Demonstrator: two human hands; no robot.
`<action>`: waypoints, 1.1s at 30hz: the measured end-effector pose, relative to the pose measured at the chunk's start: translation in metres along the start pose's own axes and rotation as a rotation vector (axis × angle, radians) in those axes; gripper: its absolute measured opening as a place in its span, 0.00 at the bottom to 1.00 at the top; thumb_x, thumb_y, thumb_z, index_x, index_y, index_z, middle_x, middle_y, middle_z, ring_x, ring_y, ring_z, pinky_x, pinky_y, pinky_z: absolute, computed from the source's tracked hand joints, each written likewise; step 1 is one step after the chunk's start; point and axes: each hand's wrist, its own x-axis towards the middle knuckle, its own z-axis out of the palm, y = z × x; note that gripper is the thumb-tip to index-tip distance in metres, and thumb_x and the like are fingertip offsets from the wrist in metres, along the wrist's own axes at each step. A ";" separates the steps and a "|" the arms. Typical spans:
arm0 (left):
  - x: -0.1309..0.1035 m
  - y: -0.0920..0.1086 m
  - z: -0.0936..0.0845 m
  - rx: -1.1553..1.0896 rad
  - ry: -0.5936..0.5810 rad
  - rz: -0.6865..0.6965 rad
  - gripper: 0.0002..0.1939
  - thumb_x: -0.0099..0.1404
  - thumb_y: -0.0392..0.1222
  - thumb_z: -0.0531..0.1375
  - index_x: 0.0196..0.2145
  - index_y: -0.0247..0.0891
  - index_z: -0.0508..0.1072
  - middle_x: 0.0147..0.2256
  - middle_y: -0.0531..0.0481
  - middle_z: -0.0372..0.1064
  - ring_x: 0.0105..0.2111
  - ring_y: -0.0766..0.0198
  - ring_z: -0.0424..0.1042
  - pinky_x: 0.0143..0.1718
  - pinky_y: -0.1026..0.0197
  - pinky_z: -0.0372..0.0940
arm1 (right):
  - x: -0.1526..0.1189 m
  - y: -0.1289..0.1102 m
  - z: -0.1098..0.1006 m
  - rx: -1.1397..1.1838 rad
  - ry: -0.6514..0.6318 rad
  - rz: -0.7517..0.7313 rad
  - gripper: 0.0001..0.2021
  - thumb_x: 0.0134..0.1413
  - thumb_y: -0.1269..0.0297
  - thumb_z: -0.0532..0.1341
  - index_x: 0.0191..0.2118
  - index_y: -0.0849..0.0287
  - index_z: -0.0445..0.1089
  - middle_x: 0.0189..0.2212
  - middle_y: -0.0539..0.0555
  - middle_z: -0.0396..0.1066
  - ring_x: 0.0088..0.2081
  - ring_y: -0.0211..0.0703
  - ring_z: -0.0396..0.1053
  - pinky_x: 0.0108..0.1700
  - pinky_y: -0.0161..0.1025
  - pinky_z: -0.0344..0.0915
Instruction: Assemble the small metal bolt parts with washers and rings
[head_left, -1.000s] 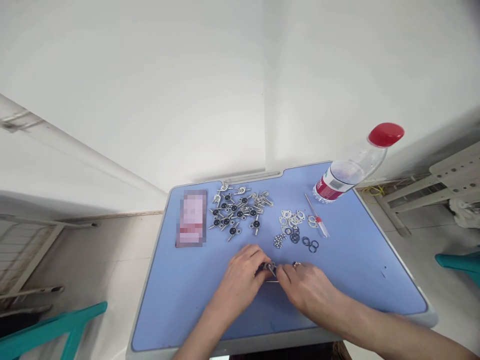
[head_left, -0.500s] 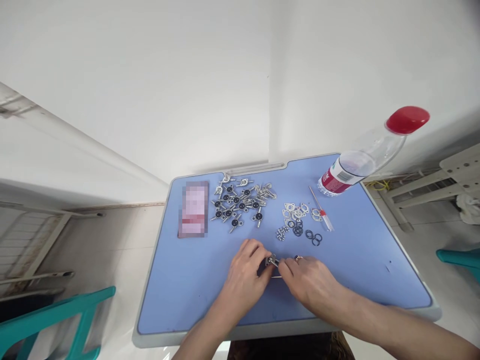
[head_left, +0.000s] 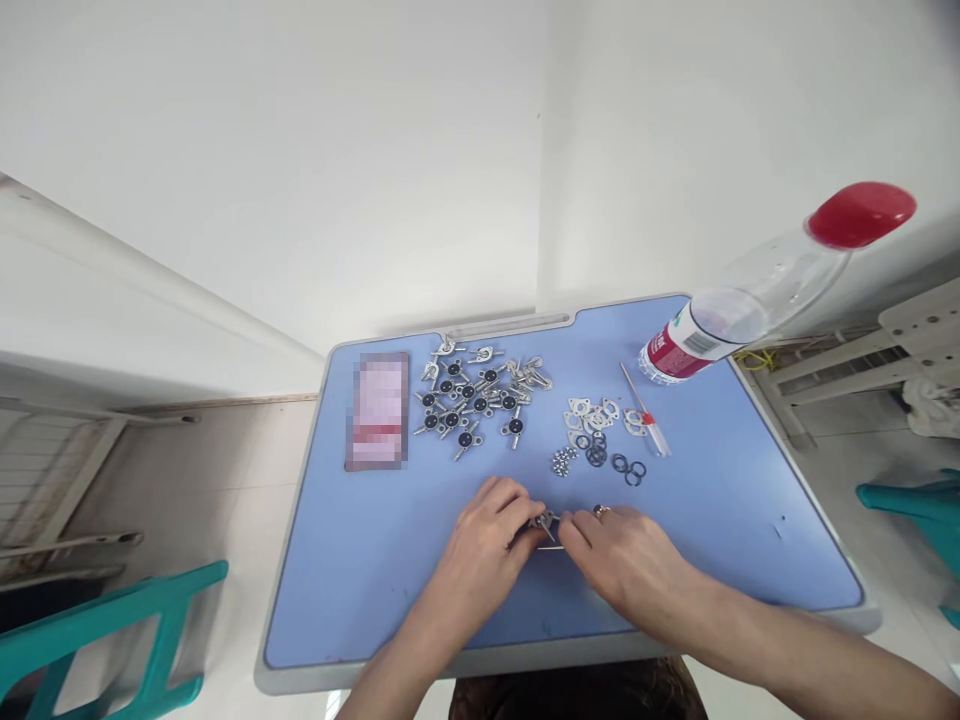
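Note:
My left hand has its fingers closed on a small metal part above the blue table. My right hand, with a ring on one finger, is closed at the part's right side, its fingertips pinched together. A thin pale stick shows between the hands, just below the part. Beyond them lie several metal parts with black discs, a pile of small screws, black rings, flat metal plates and a screwdriver with a clear and red handle.
A plastic bottle with a red cap stands at the table's back right. A blurred pinkish rectangular item lies at the left. Teal stools flank the table, with a white wall behind.
The metal part between my fingers has turned, and its thin arm now points down and to the right. The whole view has shifted slightly.

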 end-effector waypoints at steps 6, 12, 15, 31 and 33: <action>0.000 -0.001 0.000 0.006 0.002 0.006 0.08 0.64 0.30 0.60 0.40 0.40 0.72 0.36 0.50 0.67 0.38 0.61 0.66 0.40 0.58 0.64 | 0.000 0.007 -0.007 0.012 -0.038 -0.056 0.08 0.55 0.80 0.53 0.33 0.62 0.64 0.20 0.51 0.67 0.19 0.37 0.61 0.22 0.38 0.44; 0.001 -0.001 -0.002 0.040 -0.027 0.049 0.06 0.67 0.34 0.59 0.41 0.40 0.73 0.38 0.49 0.68 0.39 0.61 0.67 0.41 0.58 0.65 | -0.003 0.040 -0.031 0.297 -0.194 -0.011 0.08 0.61 0.73 0.54 0.32 0.59 0.67 0.23 0.49 0.70 0.23 0.36 0.64 0.25 0.36 0.47; 0.002 0.000 -0.004 0.063 -0.042 0.070 0.06 0.67 0.34 0.58 0.41 0.40 0.72 0.37 0.50 0.68 0.39 0.62 0.68 0.42 0.57 0.65 | -0.001 0.057 -0.041 0.422 -0.070 0.218 0.08 0.66 0.61 0.54 0.41 0.58 0.68 0.24 0.49 0.70 0.23 0.36 0.65 0.27 0.35 0.52; 0.004 0.002 -0.007 0.086 -0.045 0.131 0.05 0.68 0.33 0.57 0.39 0.40 0.73 0.35 0.51 0.68 0.37 0.61 0.66 0.40 0.58 0.64 | 0.013 0.073 -0.026 0.606 0.187 0.419 0.09 0.64 0.67 0.53 0.38 0.59 0.69 0.32 0.52 0.70 0.30 0.37 0.65 0.32 0.34 0.59; 0.003 0.002 -0.006 0.105 -0.037 0.144 0.05 0.68 0.33 0.57 0.40 0.40 0.72 0.35 0.50 0.68 0.37 0.61 0.66 0.40 0.57 0.64 | 0.013 0.073 -0.025 0.607 0.200 0.431 0.08 0.64 0.66 0.54 0.37 0.59 0.70 0.30 0.52 0.70 0.28 0.36 0.64 0.30 0.34 0.58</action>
